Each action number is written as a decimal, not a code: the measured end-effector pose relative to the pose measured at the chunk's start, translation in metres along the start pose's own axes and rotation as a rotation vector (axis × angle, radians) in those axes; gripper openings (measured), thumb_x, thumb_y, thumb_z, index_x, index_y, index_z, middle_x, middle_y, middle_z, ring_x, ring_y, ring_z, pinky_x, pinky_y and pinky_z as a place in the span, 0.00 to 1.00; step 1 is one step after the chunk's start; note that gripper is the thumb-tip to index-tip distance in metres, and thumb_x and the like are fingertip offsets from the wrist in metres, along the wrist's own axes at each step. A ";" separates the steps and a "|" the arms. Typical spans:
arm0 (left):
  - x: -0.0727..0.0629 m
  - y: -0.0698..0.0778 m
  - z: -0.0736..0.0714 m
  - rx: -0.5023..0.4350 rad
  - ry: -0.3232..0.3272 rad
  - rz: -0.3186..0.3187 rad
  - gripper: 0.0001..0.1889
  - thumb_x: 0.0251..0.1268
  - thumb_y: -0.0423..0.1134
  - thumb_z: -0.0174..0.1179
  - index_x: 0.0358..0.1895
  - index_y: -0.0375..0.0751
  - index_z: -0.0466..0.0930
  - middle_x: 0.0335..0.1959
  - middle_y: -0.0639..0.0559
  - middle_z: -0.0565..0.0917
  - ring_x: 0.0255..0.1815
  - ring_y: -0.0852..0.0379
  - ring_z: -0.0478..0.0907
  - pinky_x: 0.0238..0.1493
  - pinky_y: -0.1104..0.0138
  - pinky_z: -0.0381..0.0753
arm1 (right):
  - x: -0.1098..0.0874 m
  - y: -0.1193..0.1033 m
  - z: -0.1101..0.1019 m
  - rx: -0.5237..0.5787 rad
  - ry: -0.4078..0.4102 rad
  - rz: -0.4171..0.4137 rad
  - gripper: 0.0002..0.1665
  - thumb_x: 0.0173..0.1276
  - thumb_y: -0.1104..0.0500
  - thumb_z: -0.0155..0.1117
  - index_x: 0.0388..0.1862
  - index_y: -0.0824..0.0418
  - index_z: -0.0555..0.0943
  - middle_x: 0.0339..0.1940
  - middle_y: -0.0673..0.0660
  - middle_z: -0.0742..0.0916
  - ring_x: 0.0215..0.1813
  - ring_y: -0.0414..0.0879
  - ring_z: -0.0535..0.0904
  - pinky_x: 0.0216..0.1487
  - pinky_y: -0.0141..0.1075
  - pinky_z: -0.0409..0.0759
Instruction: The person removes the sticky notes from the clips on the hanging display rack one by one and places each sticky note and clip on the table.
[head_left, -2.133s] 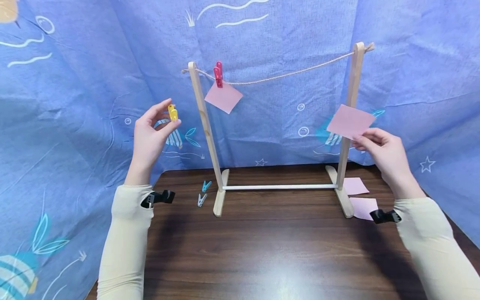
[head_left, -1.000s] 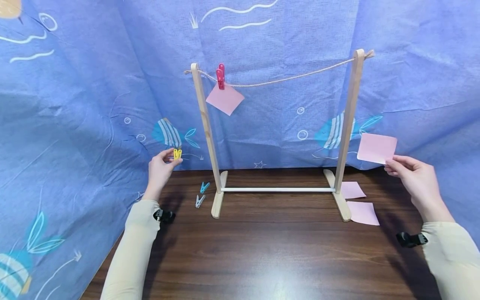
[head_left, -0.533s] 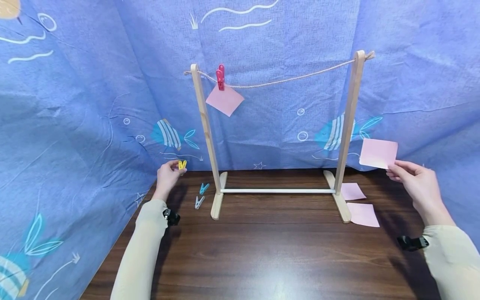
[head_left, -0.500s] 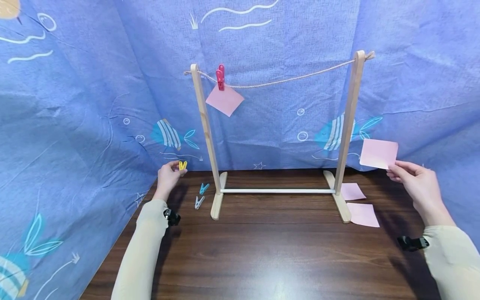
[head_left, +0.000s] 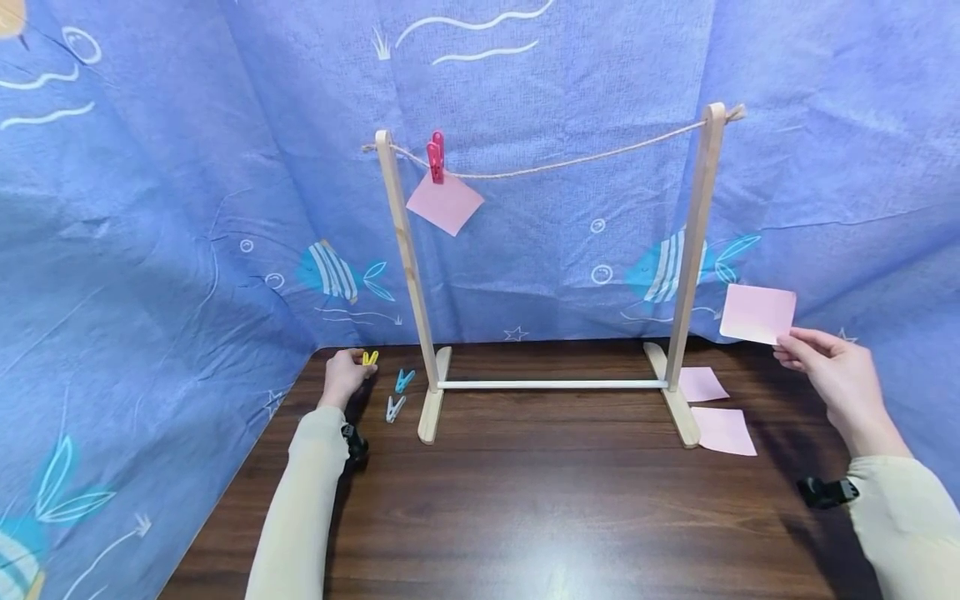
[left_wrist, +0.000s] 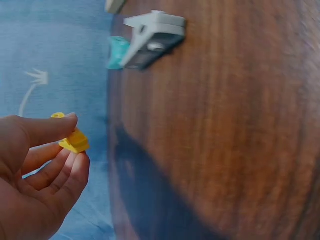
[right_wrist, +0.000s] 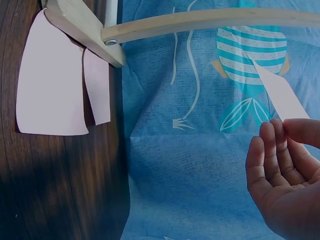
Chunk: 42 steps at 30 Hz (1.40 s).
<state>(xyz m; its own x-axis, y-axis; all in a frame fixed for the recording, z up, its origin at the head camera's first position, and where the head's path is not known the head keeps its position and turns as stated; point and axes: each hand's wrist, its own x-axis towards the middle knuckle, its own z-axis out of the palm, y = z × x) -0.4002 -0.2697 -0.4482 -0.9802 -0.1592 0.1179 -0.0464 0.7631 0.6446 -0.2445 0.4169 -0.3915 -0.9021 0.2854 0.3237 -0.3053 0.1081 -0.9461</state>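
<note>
Blue fish-print cloth (head_left: 525,258) behind a wooden table (head_left: 525,500); yellow clip (head_left: 370,358) and pink note (head_left: 757,314) held well apart.
Left hand (head_left: 345,377) pinches the clip near the table's back left corner, blue clip (head_left: 404,382) and grey clip (head_left: 394,409) lying to its right; right hand (head_left: 843,371) pinches the note's lower right corner, the sheet extending up and left from the fingers (right_wrist: 270,162) toward the right post (head_left: 697,208).

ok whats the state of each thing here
yellow clip, pinched in the left hand
raised paper, pinched in the right hand
red clip, clipped on the rope
hung paper, hanging from the red clip
blue clip, lying loose
grey clip, lying loose
near paper, lying unclipped
far paper, lying unclipped
rope, strung, sagging
stand, upright
</note>
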 end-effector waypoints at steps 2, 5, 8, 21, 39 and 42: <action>-0.002 -0.003 0.003 0.014 -0.005 -0.004 0.27 0.65 0.33 0.66 0.64 0.22 0.74 0.49 0.31 0.84 0.47 0.40 0.83 0.47 0.56 0.82 | 0.000 0.001 0.000 -0.021 -0.001 0.005 0.18 0.73 0.67 0.62 0.35 0.41 0.86 0.24 0.42 0.89 0.27 0.31 0.85 0.32 0.20 0.80; -0.003 -0.007 0.006 0.032 -0.017 -0.012 0.27 0.64 0.33 0.66 0.64 0.21 0.73 0.48 0.31 0.84 0.44 0.41 0.83 0.44 0.57 0.81 | 0.001 0.002 -0.001 -0.059 0.003 0.012 0.18 0.73 0.65 0.62 0.35 0.40 0.86 0.25 0.41 0.89 0.27 0.30 0.85 0.32 0.20 0.80; -0.004 -0.011 0.007 0.035 -0.033 -0.027 0.27 0.64 0.32 0.66 0.64 0.21 0.73 0.48 0.31 0.84 0.44 0.41 0.82 0.47 0.55 0.81 | 0.003 0.003 -0.002 -0.101 0.009 0.024 0.18 0.74 0.64 0.62 0.35 0.38 0.85 0.25 0.39 0.88 0.27 0.29 0.84 0.32 0.20 0.79; -0.003 -0.019 0.008 0.036 -0.051 -0.038 0.25 0.63 0.33 0.67 0.61 0.21 0.76 0.49 0.30 0.84 0.47 0.38 0.81 0.48 0.53 0.81 | 0.011 0.017 -0.013 -0.122 -0.021 0.065 0.20 0.76 0.63 0.58 0.34 0.36 0.83 0.26 0.37 0.87 0.28 0.29 0.83 0.30 0.21 0.80; -0.004 -0.023 0.008 -0.028 -0.029 -0.064 0.25 0.66 0.35 0.64 0.62 0.22 0.75 0.52 0.29 0.82 0.52 0.36 0.79 0.56 0.49 0.78 | 0.011 0.065 -0.046 -0.338 -0.080 0.195 0.10 0.77 0.61 0.55 0.49 0.63 0.80 0.27 0.29 0.81 0.28 0.28 0.80 0.30 0.24 0.81; -0.004 -0.023 0.008 -0.022 -0.027 -0.067 0.24 0.65 0.34 0.64 0.61 0.22 0.76 0.51 0.30 0.83 0.50 0.37 0.79 0.54 0.50 0.79 | 0.011 0.073 -0.049 -0.425 -0.101 0.240 0.28 0.78 0.59 0.51 0.61 0.86 0.67 0.27 0.28 0.78 0.28 0.26 0.78 0.31 0.25 0.81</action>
<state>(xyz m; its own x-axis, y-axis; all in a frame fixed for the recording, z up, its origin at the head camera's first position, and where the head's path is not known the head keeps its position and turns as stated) -0.3971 -0.2817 -0.4693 -0.9799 -0.1923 0.0540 -0.1080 0.7374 0.6668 -0.2619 0.4747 -0.4560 -0.9631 0.2585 0.0750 0.0468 0.4354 -0.8990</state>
